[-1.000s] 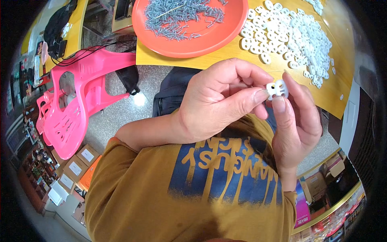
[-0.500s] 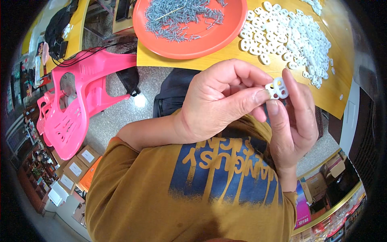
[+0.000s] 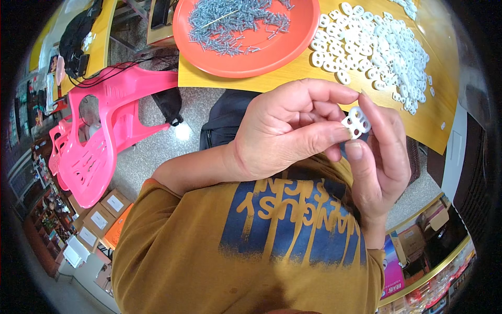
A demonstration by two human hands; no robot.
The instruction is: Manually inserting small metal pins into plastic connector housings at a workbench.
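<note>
My left hand point(image 3: 293, 131) is closed, its thumb pressing on small white plastic pieces with holes point(image 3: 356, 124), which look like two pieces overlapping at an angle. From the other side my right hand point(image 3: 384, 159) curls round them, its thumb just below and its index finger along the upper right. The tips of both index fingers meet above the pieces. Fingers partly hide the pieces' back side. Beyond my hands, a wide pile of similar white two-hole pieces point(image 3: 384, 49) lies on the yellow table point(image 3: 282, 82).
A red round tray point(image 3: 235, 65) full of small grey screws point(image 3: 225, 31) stands on the table, left of the pile. To my left is a pink plastic chair point(image 3: 104, 125) on the speckled floor. Cardboard boxes point(image 3: 104, 212) sit at lower left, more boxes point(image 3: 413, 240) at lower right.
The white pieces have turned and shifted slightly down and left between my fingers. My right index finger has come in to meet my left index fingertip.
</note>
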